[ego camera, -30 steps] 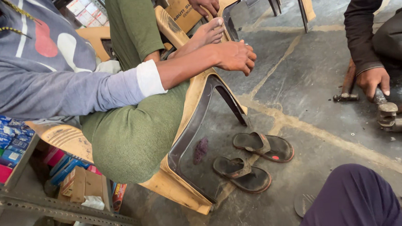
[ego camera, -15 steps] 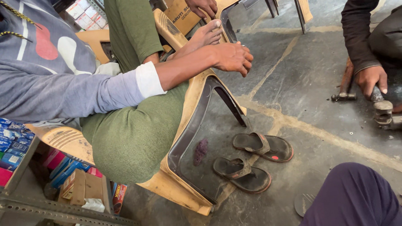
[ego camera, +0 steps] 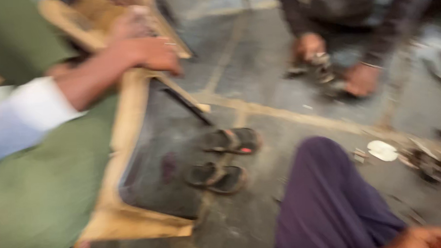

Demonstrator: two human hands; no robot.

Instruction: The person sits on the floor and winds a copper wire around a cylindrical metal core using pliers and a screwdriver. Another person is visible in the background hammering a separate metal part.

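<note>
Leftmost, a seated person's hand (ego camera: 146, 55) with a white cuff, curled over the rim of a tan plastic chair (ego camera: 126, 144). Just right of the chair, a pair of dark sandals (ego camera: 222, 159) on the concrete floor (ego camera: 279, 85). Farther back, a crouching person's two hands (ego camera: 333, 65) down on a blurred metal tool. Nearer, own purple trouser leg (ego camera: 330, 199), a white disc (ego camera: 382, 151) on the floor just beyond it. At the bottom right edge, own right hand (ego camera: 427, 239) beside that leg, too blurred and cropped to tell open from closed; left hand out of frame.
</note>
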